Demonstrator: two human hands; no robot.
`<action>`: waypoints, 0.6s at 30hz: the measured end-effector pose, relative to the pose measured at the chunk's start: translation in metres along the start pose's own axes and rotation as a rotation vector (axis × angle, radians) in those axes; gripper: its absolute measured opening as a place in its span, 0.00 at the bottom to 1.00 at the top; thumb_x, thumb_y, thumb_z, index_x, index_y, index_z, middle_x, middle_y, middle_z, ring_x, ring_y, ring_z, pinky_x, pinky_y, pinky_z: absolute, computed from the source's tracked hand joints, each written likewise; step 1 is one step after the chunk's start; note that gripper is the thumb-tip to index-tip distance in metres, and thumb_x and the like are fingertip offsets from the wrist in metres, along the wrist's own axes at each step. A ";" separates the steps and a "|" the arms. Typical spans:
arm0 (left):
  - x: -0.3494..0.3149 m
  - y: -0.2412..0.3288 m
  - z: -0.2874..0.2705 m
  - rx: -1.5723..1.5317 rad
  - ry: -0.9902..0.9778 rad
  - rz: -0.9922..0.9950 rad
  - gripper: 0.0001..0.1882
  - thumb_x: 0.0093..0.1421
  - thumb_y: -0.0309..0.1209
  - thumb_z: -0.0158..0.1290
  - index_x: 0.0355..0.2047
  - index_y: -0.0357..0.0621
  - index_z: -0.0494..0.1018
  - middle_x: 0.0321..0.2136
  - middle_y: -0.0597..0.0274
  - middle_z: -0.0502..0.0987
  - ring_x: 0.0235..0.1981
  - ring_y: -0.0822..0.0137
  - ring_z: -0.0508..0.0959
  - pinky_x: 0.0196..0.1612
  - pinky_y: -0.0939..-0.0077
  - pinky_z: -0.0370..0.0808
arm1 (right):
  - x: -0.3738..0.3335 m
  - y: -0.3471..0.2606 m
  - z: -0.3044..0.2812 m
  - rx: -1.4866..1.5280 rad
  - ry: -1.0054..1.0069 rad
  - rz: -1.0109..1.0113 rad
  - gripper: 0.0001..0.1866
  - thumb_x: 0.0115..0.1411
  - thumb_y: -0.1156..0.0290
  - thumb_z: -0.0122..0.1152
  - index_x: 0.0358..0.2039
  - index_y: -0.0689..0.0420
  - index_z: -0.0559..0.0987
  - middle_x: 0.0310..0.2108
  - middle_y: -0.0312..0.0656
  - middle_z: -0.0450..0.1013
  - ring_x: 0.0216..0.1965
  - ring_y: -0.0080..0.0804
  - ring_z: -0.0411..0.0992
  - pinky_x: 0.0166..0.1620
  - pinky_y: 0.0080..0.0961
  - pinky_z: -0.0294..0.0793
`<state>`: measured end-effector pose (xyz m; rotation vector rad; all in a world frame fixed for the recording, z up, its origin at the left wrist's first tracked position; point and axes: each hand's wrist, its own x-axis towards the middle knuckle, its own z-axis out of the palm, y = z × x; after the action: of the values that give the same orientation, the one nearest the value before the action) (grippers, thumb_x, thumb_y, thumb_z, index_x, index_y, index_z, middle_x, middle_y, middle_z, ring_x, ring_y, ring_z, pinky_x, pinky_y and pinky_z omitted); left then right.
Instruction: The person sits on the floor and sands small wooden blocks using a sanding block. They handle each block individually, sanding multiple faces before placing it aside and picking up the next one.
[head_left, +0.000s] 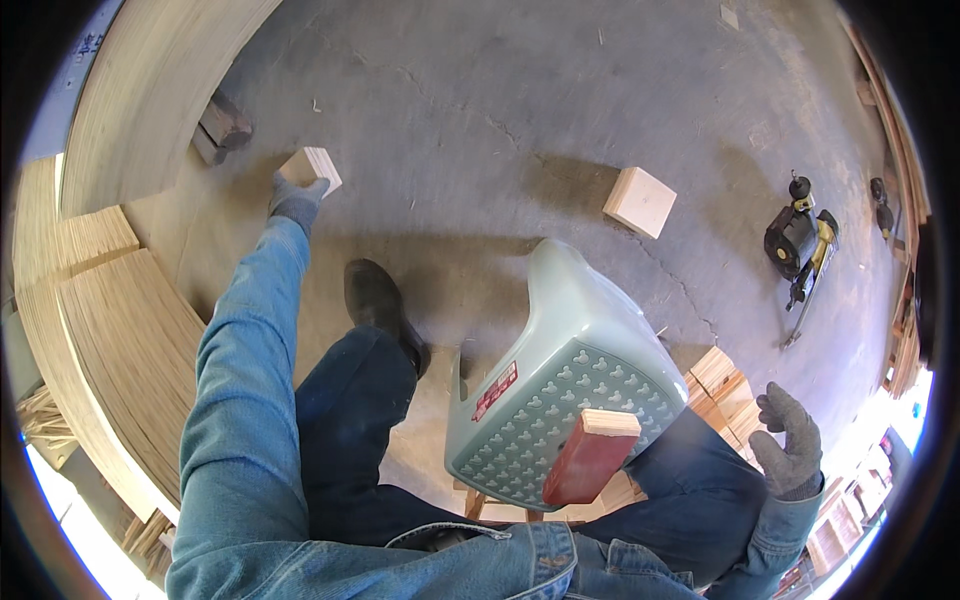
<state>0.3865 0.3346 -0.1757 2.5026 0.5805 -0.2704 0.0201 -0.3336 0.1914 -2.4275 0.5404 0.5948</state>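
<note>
Grey is recorded on the gloved left hand and right hand. The held block is noted as pale tan, edge-striped. The stool is coloured pale grey-green, patterned with three-lobed motifs; its label is printed red. The brick-shaped piece is faced reddish-brown, pale-edged. Black and yellow are observed on the tool.

The left hand is covering the near end of a wooden block, its underside staying out of sight. A reddish block is concealing part of a mint-green stool, which is hiding the right foot. The picture's edge is cutting off plywood panels; glare is washing out the lower right.
</note>
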 end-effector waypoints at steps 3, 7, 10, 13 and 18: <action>-0.008 -0.004 -0.009 0.080 0.014 0.011 0.50 0.46 0.41 0.74 0.64 0.33 0.61 0.57 0.41 0.76 0.57 0.49 0.79 0.61 0.63 0.75 | 0.003 -0.001 -0.001 0.000 0.006 -0.048 0.37 0.57 0.58 0.76 0.65 0.58 0.75 0.50 0.47 0.82 0.45 0.37 0.81 0.50 0.35 0.81; -0.013 -0.001 -0.007 0.048 0.000 0.051 0.49 0.47 0.38 0.74 0.64 0.31 0.61 0.57 0.41 0.76 0.57 0.51 0.79 0.61 0.64 0.75 | -0.002 -0.005 -0.004 -0.020 0.029 -0.068 0.38 0.58 0.55 0.76 0.65 0.58 0.75 0.50 0.48 0.82 0.45 0.38 0.81 0.49 0.35 0.81; -0.028 0.023 -0.015 -0.117 0.003 -0.013 0.45 0.50 0.34 0.72 0.63 0.29 0.62 0.55 0.43 0.77 0.54 0.55 0.81 0.56 0.65 0.78 | -0.007 -0.003 -0.004 -0.006 0.050 -0.072 0.39 0.58 0.53 0.75 0.66 0.58 0.75 0.50 0.48 0.82 0.45 0.38 0.81 0.50 0.36 0.80; -0.043 0.060 -0.029 -0.444 -0.168 -0.066 0.39 0.52 0.30 0.71 0.60 0.30 0.65 0.49 0.48 0.80 0.46 0.61 0.83 0.47 0.68 0.81 | -0.009 -0.003 -0.006 0.047 0.017 -0.027 0.38 0.59 0.55 0.74 0.66 0.59 0.75 0.50 0.49 0.81 0.47 0.39 0.80 0.52 0.35 0.79; -0.066 0.126 -0.073 -0.678 -0.507 -0.060 0.29 0.54 0.31 0.69 0.53 0.37 0.70 0.36 0.58 0.81 0.32 0.66 0.81 0.34 0.69 0.79 | -0.022 -0.003 -0.010 0.129 0.032 -0.015 0.35 0.59 0.61 0.71 0.65 0.62 0.75 0.50 0.51 0.80 0.48 0.39 0.79 0.53 0.35 0.78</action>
<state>0.3903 0.2577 -0.0357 1.6804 0.4376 -0.5954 0.0063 -0.3319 0.2118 -2.3204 0.5561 0.5002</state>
